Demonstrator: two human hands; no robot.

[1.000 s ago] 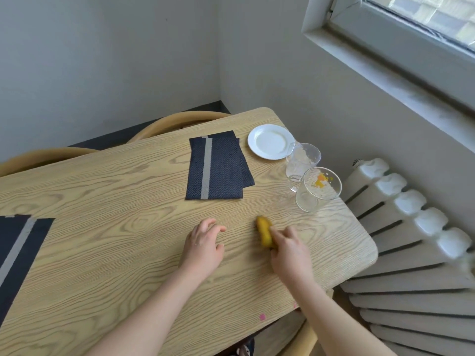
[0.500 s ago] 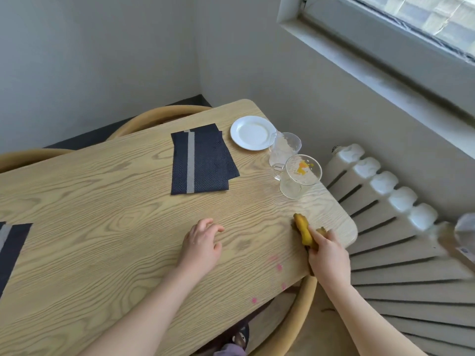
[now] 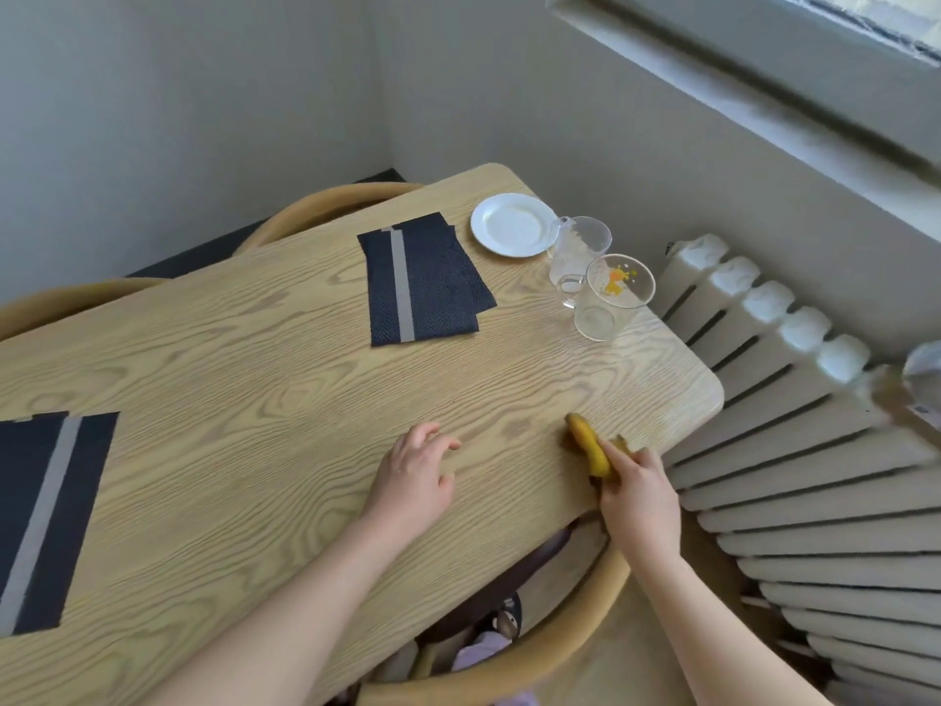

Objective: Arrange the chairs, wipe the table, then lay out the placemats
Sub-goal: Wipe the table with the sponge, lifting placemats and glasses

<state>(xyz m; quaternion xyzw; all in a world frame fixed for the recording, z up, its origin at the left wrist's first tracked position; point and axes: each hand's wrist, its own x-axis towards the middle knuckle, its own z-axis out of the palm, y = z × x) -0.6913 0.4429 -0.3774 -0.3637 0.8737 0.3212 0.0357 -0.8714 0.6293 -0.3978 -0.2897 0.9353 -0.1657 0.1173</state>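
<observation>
The wiping step looks underway: the right hand (image 3: 639, 494) curls its fingers round a yellow wiping cloth (image 3: 588, 445) near the pale wooden desk's (image 3: 254, 349) right edge, the left hand (image 3: 415, 476) rests with fingers loosely spread, and further strokes probably must skirt the clear glass mugs (image 3: 611, 298).

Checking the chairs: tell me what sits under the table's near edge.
A chair with a curved wooden back is tucked there, with lilac fabric beside it. The table covers the rest.

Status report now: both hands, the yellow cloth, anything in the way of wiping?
Right hand grips yellow cloth near table corner. Left hand open, resting on table. Mug, glass, plate, placemats ahead.
</observation>
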